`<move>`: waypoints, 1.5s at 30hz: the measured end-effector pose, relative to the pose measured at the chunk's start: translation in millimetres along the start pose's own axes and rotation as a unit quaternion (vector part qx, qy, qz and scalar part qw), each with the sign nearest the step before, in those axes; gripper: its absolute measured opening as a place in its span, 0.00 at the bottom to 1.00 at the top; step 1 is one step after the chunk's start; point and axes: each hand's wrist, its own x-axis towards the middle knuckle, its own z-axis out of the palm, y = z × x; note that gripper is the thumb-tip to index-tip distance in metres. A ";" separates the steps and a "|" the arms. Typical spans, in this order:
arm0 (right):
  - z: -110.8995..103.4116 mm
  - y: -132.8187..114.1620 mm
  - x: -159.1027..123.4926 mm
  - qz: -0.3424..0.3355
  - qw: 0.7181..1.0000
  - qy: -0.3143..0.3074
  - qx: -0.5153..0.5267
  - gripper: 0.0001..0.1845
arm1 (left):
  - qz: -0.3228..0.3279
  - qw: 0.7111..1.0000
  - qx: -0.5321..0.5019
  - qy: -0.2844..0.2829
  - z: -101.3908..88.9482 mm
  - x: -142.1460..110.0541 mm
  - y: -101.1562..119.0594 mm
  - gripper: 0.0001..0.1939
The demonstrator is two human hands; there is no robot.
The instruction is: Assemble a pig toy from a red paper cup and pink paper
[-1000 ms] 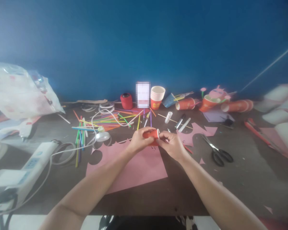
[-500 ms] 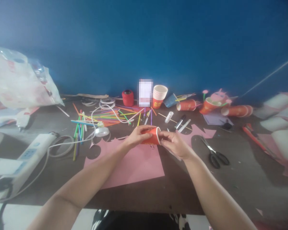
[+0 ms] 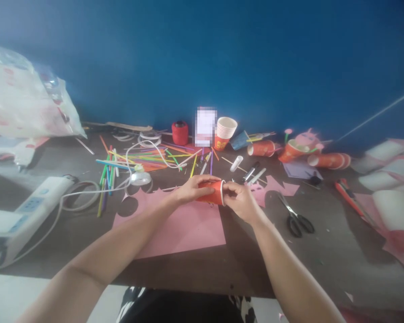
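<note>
From where I stand, the person's left hand [image 3: 190,190] is curled around a red paper cup [image 3: 216,194], thumb on the near side and fingers over the top; the cup lies on its side in that grip, its white-rimmed mouth turned toward the right hand [image 3: 241,202]; that hand's fingers are bent close together at the mouth, their tips hidden by the rim, so I cannot tell whether they pinch anything; the cup is above the far right part of a pink sheet [image 3: 188,235] with scalloped cut-outs, spread over the dark table [image 3: 245,273]; black-handled scissors [image 3: 295,219] lie to the right, blades slightly parted; farther back, colored straws [image 3: 151,158] sprawl leftward, and a stack of cups [image 3: 226,129] stands near the blue wall [image 3: 202,58].
</note>
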 end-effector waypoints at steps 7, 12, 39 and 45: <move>0.3 -5.4 0.6 -0.016 1.000 -0.008 0.020 0.12 | -0.001 0.999 -0.049 -0.019 -1.2 0.9 -1.6 0.22; 2.7 -6.5 -0.1 -0.016 1.000 0.012 0.022 0.09 | -0.008 0.998 -0.061 -0.004 -0.6 0.6 -2.6 0.20; -1.5 -2.2 1.1 -0.025 0.998 0.043 0.022 0.07 | -0.003 1.000 -0.020 -0.013 -1.8 -2.3 6.6 0.16; -1.0 -1.2 1.4 -0.039 0.997 0.056 0.027 0.10 | 0.002 1.000 0.028 0.002 -0.3 0.0 -1.5 0.19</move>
